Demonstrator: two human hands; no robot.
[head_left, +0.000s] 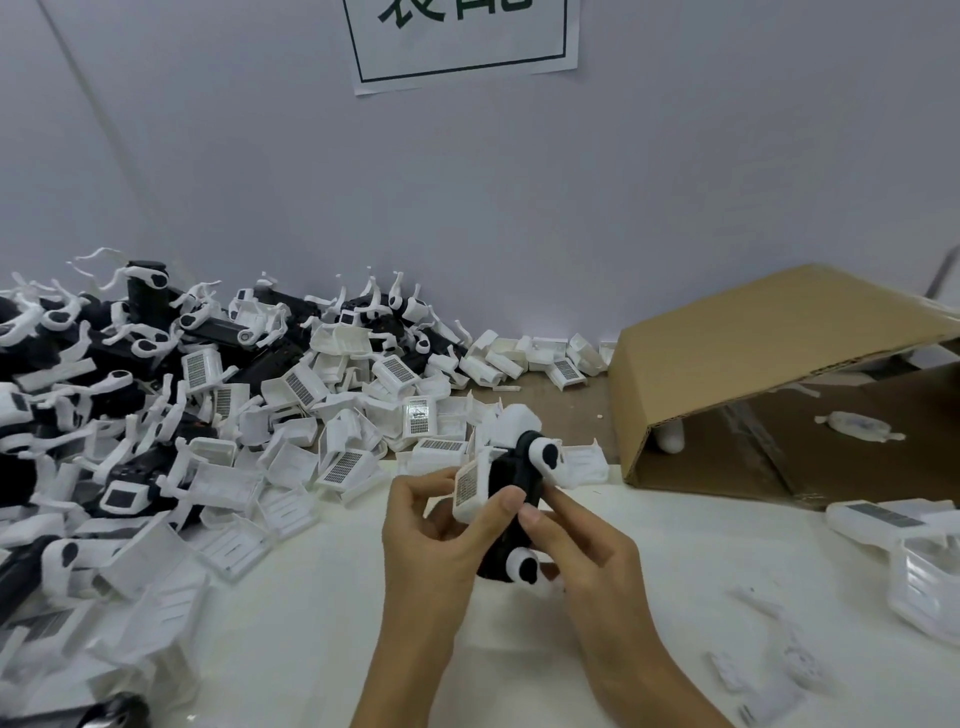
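Centre of frame, lower half: black housing (508, 480) with white end caps, held above the bench (311, 623) and tilted up and away. Right grip (587, 551), a bare hand, is clamped round its lower half with the forefinger along the side, likely to steady it. Left grip (436, 530) pinches a white grille cover (467, 492) against the housing's left flank, thumb on top; looks like a press-fit under way. Parts pile (208, 415) at left, within easy reach. Cardboard box (753, 364) tipped open at right, probably for finished units.
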